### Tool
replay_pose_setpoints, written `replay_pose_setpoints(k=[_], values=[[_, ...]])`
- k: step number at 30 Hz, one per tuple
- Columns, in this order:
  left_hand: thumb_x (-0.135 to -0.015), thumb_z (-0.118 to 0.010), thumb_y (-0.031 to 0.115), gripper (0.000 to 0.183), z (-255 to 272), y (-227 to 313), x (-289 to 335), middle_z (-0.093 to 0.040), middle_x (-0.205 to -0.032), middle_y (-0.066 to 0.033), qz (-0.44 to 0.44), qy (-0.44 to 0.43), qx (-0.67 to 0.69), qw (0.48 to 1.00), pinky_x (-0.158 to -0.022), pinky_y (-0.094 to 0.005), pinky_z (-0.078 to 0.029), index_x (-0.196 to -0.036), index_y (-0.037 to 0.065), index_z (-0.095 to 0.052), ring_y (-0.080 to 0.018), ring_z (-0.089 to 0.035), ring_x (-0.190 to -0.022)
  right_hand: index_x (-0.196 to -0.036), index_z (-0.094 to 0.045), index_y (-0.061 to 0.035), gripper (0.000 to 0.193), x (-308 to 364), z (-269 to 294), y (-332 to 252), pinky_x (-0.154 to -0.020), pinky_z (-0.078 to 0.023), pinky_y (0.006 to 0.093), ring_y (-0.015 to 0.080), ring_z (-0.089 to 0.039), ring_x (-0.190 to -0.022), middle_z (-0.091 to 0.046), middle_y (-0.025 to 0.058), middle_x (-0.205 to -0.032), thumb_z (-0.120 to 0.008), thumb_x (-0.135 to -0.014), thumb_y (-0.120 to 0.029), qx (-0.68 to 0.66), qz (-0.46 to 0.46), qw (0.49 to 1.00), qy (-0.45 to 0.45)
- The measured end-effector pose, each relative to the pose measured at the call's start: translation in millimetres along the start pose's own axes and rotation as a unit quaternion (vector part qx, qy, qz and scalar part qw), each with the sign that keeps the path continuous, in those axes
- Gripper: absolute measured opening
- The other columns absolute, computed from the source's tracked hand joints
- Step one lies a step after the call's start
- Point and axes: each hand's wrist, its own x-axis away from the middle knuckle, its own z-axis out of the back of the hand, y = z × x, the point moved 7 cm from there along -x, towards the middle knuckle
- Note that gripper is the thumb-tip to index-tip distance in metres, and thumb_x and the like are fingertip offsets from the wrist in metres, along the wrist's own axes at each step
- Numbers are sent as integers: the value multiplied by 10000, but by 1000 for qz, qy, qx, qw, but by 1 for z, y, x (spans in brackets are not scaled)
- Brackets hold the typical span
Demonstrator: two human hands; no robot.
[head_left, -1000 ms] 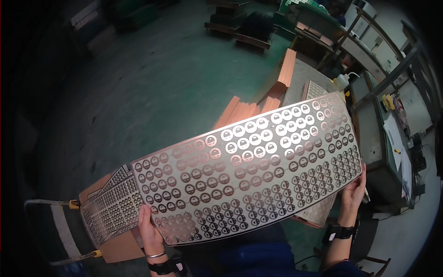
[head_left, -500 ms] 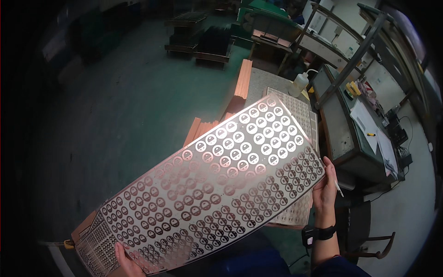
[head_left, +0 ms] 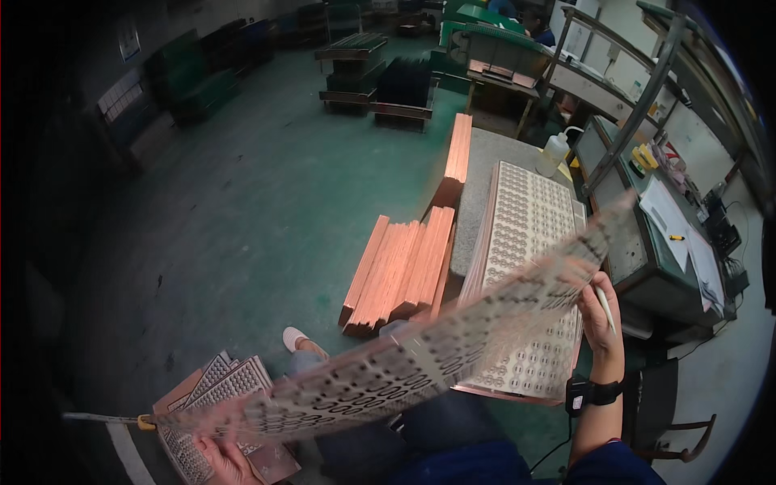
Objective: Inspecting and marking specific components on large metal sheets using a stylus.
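Observation:
A long, thin circuit board panel [head_left: 388,372] with rows of round patterns spans the view, tilted nearly edge-on and smeared by motion. At its lower left end my left hand [head_left: 226,462] grips the edge. Its upper right end is in my right hand [head_left: 600,311], which also has a slim white pen-like stick [head_left: 605,310] between the fingers. Beneath the panel's right part, a stack of similar panels [head_left: 529,202] lies on a grey table [head_left: 485,149]. More panels [head_left: 234,380] are piled beside my left hand, partly covered by the held one.
Copper-edged stacks [head_left: 400,271] stand left of the table, with a taller copper-coloured stack [head_left: 458,153] behind. A squeeze bottle [head_left: 554,152] sits at the table's far end. Papers [head_left: 667,214] lie on the right-hand bench. A chair [head_left: 679,444] is at lower right; loaded racks [head_left: 404,85] stand farther back.
The panel has turned from face-on to nearly edge-on, uncovering the table stack, the copper-edged stacks and the left pile. Both hands still grip it. My view has shifted slightly.

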Motion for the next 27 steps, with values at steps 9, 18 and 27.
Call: replay_pose_setpoints(k=[9,18,27], values=[[-984,-358,316,459,248,28,-50,-515,-1250,-124,72,-286,100,950,-1030,-390,-354,-1299,-13,-411,-227,-487,-1159,-1148,-491,-68,289,38,40,84,-975,-387,333,195,-415,-1227,-497,114,-1304,-505,-932,-260,-223,5,974,-34],[-982,-373,249,422,-115,16,81,-520,-1248,-141,241,-235,230,913,-1018,-344,-360,-1304,-21,-415,-225,-510,-1129,-1190,-479,-58,329,36,49,91,-985,-382,344,213,-420,-1227,-491,113,-1313,-481,-941,-272,-311,-39,943,-109],[-971,-434,171,411,-137,14,100,-534,-1233,-109,224,-260,76,936,-943,-280,-408,-1317,-49,-399,-155,-525,-1097,-1232,-467,-48,368,21,20,99,-996,-376,355,231,-426,-1227,-485,112,-1322,-457,-950,-285,-389,-73,901,-179]])
